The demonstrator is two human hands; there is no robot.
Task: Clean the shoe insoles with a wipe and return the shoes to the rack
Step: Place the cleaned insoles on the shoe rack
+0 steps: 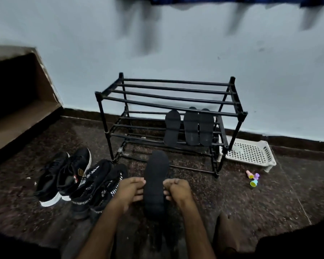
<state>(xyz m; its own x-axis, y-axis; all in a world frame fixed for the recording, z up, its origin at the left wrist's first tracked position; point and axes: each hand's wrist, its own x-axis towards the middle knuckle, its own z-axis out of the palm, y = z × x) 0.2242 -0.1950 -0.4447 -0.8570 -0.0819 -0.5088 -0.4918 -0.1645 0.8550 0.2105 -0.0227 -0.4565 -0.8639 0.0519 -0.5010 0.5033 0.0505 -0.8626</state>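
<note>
Seems about midway: gripping one black insole (156, 184) by its edges, left hand (129, 191) and right hand (176, 189) both curled round it. Beyond the grip, three more insoles (191, 128) propped on the rack (243, 114). Left of the grip, four shoes (79, 182) yet to return. No wipe in sight. Beyond and right, a white basket (249, 152), contents unclear.

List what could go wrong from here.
1. The insole, pinched only at its edges by the left hand and right hand, may slip onto the floor.
2. The three insoles leaning on the rack might slide off if bumped.
3. All insoles look alike, so they may go into the wrong shoes.
</note>
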